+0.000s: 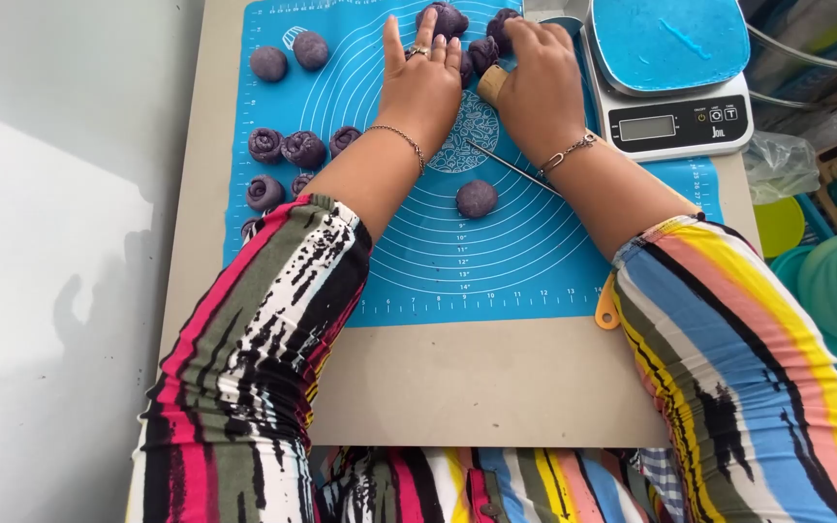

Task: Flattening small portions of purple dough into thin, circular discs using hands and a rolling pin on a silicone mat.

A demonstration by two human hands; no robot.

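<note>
Head view: the left hand lies flat, fingers spread, pressing on the far part of the blue mat. The right hand is closed around a wooden rolling pin, beside purple dough balls. 1 ball sits alone mid-mat. Rolling evenly calls for steady, level pressure from both hands.

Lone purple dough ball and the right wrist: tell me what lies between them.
In the head view, a thin metal rod lies on the blue mat between the lone dough ball and right wrist.
</note>
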